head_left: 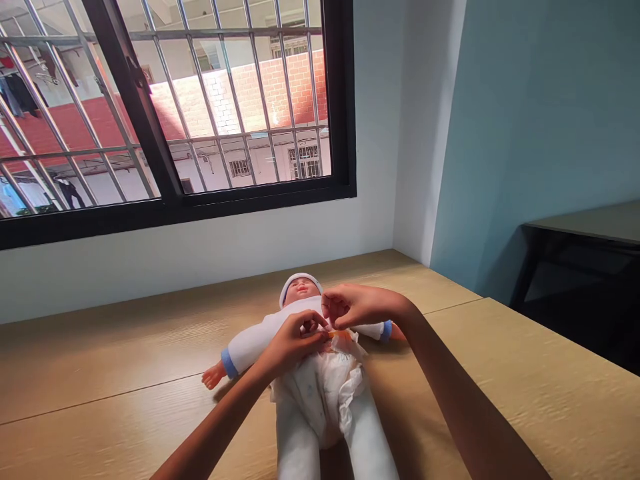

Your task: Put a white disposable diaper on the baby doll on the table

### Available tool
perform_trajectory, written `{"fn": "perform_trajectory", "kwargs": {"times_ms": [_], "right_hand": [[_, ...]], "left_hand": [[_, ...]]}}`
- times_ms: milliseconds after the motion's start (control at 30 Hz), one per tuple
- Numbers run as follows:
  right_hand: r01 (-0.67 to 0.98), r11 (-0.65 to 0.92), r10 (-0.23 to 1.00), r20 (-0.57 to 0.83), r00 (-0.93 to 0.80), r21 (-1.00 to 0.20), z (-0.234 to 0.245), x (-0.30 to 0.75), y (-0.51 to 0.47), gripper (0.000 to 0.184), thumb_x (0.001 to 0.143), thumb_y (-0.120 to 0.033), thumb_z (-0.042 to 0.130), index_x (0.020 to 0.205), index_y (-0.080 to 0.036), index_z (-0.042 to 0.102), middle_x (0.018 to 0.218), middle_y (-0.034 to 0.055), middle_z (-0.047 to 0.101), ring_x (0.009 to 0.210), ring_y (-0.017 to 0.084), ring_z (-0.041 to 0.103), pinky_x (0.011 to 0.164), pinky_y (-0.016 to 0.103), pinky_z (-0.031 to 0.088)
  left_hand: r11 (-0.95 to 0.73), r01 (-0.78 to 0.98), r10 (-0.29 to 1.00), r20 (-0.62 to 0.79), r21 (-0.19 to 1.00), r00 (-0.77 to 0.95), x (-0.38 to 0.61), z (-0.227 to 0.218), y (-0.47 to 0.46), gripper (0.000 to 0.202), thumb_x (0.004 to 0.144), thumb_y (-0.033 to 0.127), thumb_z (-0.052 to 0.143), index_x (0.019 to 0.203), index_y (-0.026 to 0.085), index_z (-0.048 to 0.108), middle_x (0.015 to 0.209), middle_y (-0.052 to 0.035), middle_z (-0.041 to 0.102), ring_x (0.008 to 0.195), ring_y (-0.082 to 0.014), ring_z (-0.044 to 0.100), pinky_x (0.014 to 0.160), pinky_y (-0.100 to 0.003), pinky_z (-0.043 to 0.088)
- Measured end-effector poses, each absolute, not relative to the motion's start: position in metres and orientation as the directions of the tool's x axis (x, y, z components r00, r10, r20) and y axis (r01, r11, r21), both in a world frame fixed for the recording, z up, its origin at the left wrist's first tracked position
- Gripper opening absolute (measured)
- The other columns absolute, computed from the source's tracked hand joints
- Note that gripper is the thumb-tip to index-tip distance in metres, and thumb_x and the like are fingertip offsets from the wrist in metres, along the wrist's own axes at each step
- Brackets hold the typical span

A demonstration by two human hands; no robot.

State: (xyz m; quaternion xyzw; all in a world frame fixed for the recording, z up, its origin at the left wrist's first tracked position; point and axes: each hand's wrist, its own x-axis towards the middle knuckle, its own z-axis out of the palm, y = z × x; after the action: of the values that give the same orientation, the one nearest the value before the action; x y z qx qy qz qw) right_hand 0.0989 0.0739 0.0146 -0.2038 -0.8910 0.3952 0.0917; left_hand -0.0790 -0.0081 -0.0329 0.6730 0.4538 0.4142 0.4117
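Observation:
A baby doll (255, 337) in a white top with blue cuffs and a white cap lies on its back, its head toward the window. Round its hips is a white diaper (320, 393) with ruffled edges and an orange strip at the waist. My left hand (299, 339) rests on the doll's belly, thumb and fingers closed on the diaper's upper edge. Just above the orange strip, my right hand (363, 305) is bent at the wrist with its fingers curled together. Whatever may be between those fingertips is hidden. The doll's lower legs run out of view.
The doll lies on a wooden table (125, 347) with visible seams, set against a white wall. Behind it is a black-framed window (260, 197) with metal bars. A dark table (585, 233) stands at the right, beside a blue-green wall.

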Motion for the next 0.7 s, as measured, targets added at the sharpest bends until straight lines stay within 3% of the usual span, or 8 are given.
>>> {"fn": "perform_trajectory", "kwargs": {"times_ms": [233, 500, 700], "right_hand": [[0.307, 0.608, 0.441, -0.009, -0.897, -0.732, 0.0167, 0.0991, 0.0713, 0.018, 0.070, -0.014, 0.062, 0.087, -0.016, 0.055, 0.077, -0.0014, 0.062, 0.069, 0.012, 0.057, 0.058, 0.020, 0.041], [0.374, 0.601, 0.482, -0.054, -0.875, -0.706, 0.0214, 0.0984, 0.0656, 0.015, 0.069, -0.016, 0.062, 0.083, -0.016, 0.055, 0.079, 0.0000, 0.063, 0.073, 0.014, 0.059, 0.058, 0.021, 0.041], [0.371, 0.634, 0.484, -0.025, -0.874, -0.679, 0.0211, 0.1001, 0.0662, 0.013, 0.073, -0.020, 0.064, 0.082, -0.016, 0.054, 0.078, -0.0011, 0.062, 0.072, 0.013, 0.057, 0.059, 0.020, 0.040]], "left_hand": [[-0.273, 0.262, 0.950, 0.215, 0.926, 0.227, -0.0758, -0.0291, -0.0126, 0.026, 0.073, 0.035, 0.070, 0.067, 0.015, 0.054, 0.060, 0.0055, 0.043, 0.055, -0.0072, 0.033, 0.050, -0.019, 0.028], [-0.283, 0.288, 0.944, 0.212, 0.915, 0.254, -0.0765, -0.0301, -0.0119, 0.019, 0.076, 0.034, 0.067, 0.077, 0.015, 0.063, 0.070, 0.0004, 0.057, 0.062, -0.0101, 0.044, 0.054, -0.021, 0.034], [-0.289, 0.282, 0.942, 0.219, 0.915, 0.255, -0.0762, -0.0282, -0.0112, 0.015, 0.076, 0.030, 0.065, 0.078, 0.015, 0.065, 0.070, 0.0008, 0.057, 0.060, -0.0093, 0.043, 0.054, -0.020, 0.033]]}}
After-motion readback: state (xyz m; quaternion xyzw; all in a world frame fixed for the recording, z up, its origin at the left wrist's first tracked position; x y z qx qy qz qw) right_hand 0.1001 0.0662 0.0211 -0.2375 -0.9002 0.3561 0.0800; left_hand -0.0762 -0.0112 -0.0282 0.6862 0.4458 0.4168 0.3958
